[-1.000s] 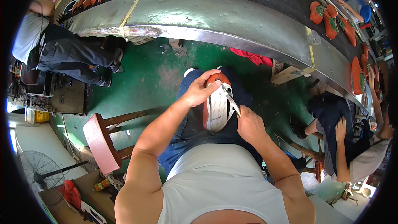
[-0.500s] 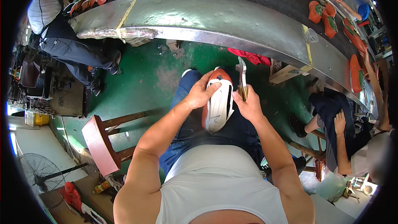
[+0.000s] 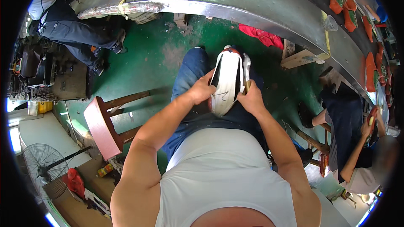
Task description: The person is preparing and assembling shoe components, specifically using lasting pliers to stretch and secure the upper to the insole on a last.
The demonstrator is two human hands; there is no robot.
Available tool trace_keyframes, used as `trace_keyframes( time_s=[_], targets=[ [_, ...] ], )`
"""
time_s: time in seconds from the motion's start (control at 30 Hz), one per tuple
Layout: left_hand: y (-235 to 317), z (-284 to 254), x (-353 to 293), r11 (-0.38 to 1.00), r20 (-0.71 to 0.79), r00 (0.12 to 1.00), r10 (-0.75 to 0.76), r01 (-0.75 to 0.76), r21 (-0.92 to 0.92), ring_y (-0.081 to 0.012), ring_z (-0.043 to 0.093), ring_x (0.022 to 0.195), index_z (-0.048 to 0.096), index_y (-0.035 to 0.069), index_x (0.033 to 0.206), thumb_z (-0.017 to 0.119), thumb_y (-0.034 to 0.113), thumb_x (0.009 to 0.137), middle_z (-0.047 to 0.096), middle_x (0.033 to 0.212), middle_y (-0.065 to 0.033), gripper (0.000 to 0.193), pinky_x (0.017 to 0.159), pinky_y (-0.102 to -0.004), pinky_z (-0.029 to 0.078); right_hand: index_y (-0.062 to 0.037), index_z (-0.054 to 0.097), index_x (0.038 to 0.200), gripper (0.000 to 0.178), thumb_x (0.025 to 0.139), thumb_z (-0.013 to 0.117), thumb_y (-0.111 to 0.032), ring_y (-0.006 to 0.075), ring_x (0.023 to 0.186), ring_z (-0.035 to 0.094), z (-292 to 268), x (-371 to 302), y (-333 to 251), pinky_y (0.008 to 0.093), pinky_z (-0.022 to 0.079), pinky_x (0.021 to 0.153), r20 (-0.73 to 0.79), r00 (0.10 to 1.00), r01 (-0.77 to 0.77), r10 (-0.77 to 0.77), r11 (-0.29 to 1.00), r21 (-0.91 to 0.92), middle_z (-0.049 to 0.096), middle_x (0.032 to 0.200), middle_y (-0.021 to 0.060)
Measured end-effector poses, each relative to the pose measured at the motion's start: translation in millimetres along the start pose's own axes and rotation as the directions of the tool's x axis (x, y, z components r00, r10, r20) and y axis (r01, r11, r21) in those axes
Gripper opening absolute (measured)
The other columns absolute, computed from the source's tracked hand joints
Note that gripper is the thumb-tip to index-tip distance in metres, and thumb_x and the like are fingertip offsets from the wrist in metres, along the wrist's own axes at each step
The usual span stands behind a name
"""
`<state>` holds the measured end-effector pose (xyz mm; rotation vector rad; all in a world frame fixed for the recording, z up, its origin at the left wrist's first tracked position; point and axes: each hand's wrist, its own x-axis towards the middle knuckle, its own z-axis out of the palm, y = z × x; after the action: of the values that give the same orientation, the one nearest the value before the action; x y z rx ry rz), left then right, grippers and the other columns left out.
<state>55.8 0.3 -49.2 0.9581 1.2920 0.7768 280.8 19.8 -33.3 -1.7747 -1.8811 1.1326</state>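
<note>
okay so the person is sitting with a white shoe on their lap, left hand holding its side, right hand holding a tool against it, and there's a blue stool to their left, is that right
Not quite: the stool to the person's left is red, not blue, as the head view shows. The rest holds: the white shoe lies on the lap, the left hand grips its side, and the right hand holds a tool against it.

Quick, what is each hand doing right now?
Left hand: closed on the white shoe.
Right hand: closed on a metal tool beside the shoe.

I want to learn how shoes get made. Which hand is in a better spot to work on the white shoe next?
Probably the right hand: it grips a slim metal tool lying along the edge of the white, orange-trimmed shoe. The left hand is busy steadying that shoe on the lap.
</note>
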Motion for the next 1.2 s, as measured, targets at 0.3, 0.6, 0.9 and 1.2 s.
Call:
trace_keyframes(
  time_s=[0.3, 0.6, 0.9, 1.2],
  targets=[
    [14, 26, -37, 0.953, 0.069, 0.957, -0.281, 0.270, 0.137, -0.0219, 0.039, 0.140, 0.000, 0.006, 0.160, 0.070, 0.004, 0.082, 0.038, 0.154, -0.0178, 0.105, 0.115, -0.0310, 0.032, 0.0021, 0.055, 0.126, 0.040, 0.092, 0.063, -0.017, 0.0423, 0.097, 0.066, -84, -43, 10, 0.0468, 0.053, 0.086, 0.332, 0.903, 0.335, -0.272, 0.930, -0.152, 0.068, 0.104, 0.0226],
    [-25, 26, -20, 0.969, 0.133, 0.991, 0.025, 0.009, -0.246, -0.0221, 0.032, 0.145, 0.001, 0.000, 0.159, 0.058, 0.023, 0.099, 0.027, 0.161, -0.0163, 0.086, 0.118, -0.0323, 0.027, -0.0002, 0.055, 0.124, 0.037, 0.090, 0.062, -0.015, 0.0404, 0.094, 0.065, -74, -32, -34, 0.0452, 0.054, 0.084, 0.564, 0.817, 0.473, -0.121, 0.701, -0.535, 0.066, 0.102, 0.0199],
    [-29, 48, -3, 0.955, -0.423, 0.885, 0.195, -0.073, 0.287, -0.0408, 0.052, 0.130, 0.045, -0.003, 0.144, 0.036, 0.031, 0.107, 0.052, 0.140, -0.0294, 0.051, 0.108, -0.0396, 0.043, 0.0034, 0.053, 0.125, 0.041, 0.090, 0.064, -0.014, 0.0395, 0.098, 0.064, -56, -17, -9, 0.0445, 0.053, 0.085, 0.306, 0.851, 0.522, -0.427, 0.753, -0.401, 0.064, 0.104, 0.0231],
    [-18, 27, -1, 0.724, -0.022, 0.914, 0.405, -0.306, 0.618, -0.0432, 0.039, 0.140, 0.032, 0.019, 0.156, 0.045, 0.023, 0.104, 0.014, 0.162, -0.0263, 0.055, 0.112, -0.0415, 0.040, -0.0018, 0.057, 0.108, 0.023, 0.091, 0.064, -0.016, 0.0414, 0.087, 0.065, -30, 1, 33, 0.0484, 0.052, 0.075, 0.156, 0.930, 0.363, -0.331, 0.889, -0.279, 0.066, 0.096, 0.0208]
  ],
)
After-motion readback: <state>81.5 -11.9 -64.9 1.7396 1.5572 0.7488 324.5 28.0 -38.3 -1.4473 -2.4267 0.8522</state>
